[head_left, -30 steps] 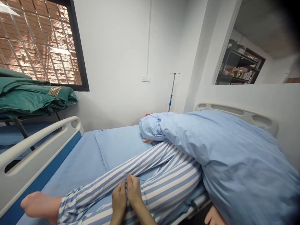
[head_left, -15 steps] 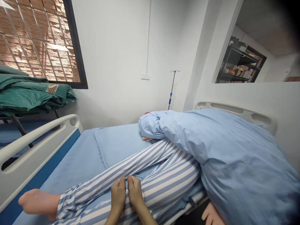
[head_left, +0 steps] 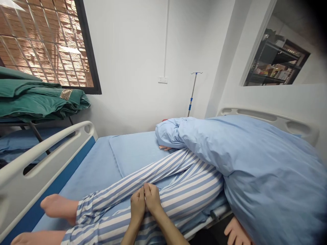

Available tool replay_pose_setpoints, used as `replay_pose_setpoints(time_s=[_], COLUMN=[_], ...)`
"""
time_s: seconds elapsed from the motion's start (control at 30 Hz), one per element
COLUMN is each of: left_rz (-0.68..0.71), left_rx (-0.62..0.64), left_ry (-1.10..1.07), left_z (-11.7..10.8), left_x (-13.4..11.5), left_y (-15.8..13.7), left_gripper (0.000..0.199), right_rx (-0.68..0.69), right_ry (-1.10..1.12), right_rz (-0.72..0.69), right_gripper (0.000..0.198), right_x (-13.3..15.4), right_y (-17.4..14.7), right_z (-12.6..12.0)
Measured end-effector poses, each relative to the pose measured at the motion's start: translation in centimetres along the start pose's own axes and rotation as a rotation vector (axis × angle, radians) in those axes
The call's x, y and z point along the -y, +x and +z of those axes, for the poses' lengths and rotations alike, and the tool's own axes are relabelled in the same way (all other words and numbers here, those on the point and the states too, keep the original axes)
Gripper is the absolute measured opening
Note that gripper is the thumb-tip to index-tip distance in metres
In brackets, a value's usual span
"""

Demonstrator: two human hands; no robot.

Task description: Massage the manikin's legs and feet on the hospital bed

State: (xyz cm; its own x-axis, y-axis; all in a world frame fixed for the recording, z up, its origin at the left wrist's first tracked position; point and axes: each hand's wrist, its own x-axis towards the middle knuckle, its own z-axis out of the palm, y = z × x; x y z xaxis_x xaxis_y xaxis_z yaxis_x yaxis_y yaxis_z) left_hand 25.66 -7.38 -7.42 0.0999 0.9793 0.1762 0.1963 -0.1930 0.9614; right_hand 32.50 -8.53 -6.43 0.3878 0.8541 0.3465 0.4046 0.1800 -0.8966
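Note:
My left hand [head_left: 138, 206] and my right hand [head_left: 152, 197] are closed into loose fists, side by side and touching at the thumbs. Nothing shows in either of them. Below and around them are the blue-and-white striped trousers [head_left: 189, 200] of a lying figure that looks like a training manikin. Its bare foot [head_left: 57, 206] points left, and part of the other foot [head_left: 38, 238] shows at the bottom edge. A crumpled light blue quilt [head_left: 245, 149] covers the upper body. One manikin hand [head_left: 238, 233] sticks out below the quilt, and fingers of another [head_left: 165, 148] show at its far edge.
The bed has a blue sheet [head_left: 135, 146], a cream footboard [head_left: 51, 153] at left and a headboard [head_left: 268, 115] at right. A metal side rail [head_left: 214, 214] runs along the near edge. Behind stand an IV pole [head_left: 192, 92] and a pile of green cloth [head_left: 46, 102].
The whole view has shifted, so the bed appears further right and slightly higher. My hands have come closer together, from slightly apart to touching, and both stay closed.

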Motion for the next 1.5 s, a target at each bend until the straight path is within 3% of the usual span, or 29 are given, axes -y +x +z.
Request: replay_pose_setpoints(time_s=[0.27, 0.4, 0.53, 0.7, 0.93, 1.1, 1.37, 1.5], left_rz=[-0.029, -0.068, 0.013, 0.005, 0.100, 0.098, -0.017, -0.009], left_rx=[-0.003, -0.036, -0.004, -0.136, -0.074, -0.034, 0.033, 0.038], left_ry=[-0.011, -0.069, -0.093, 0.089, 0.172, 0.176, -0.067, 0.000], left_z=[0.1, 0.9, 2.2, 2.9, 3.2, 3.3, 4.9, 5.9], left_x=[-0.1, -2.0, -3.3, -1.6, -0.8, -0.8, -3.4, -2.7], left_y=[-0.1, 0.3, 0.5, 0.4, 0.2, 0.1, 0.3, -0.3], left_gripper=[0.035, 0.036, 0.032, 0.033, 0.032, 0.033, 0.033, 0.033], right_rx=[-0.013, -0.030, -0.038, -0.066, -0.068, -0.027, -0.042, -0.109], right_ry=[-0.045, 0.143, 0.300, 0.309, 0.150, 0.000, 0.189, 0.225], right_rz=[-0.042, 0.047, 0.101, 0.126, 0.012, -0.030, 0.091, 0.090], right_gripper=[0.036, 0.037, 0.036, 0.034, 0.035, 0.037, 0.037, 0.034], right_x=[-1.1, -2.1, -2.5, -2.2, 0.1, -1.2, -2.5, -2.6], right_y=[-1.1, -0.7, -0.2, -0.3, 0.4, 0.3, 0.4, 0.4], right_z=[-0.6, -0.7, -1.1, -1.2, -3.9, -5.0, -5.4, -5.2])
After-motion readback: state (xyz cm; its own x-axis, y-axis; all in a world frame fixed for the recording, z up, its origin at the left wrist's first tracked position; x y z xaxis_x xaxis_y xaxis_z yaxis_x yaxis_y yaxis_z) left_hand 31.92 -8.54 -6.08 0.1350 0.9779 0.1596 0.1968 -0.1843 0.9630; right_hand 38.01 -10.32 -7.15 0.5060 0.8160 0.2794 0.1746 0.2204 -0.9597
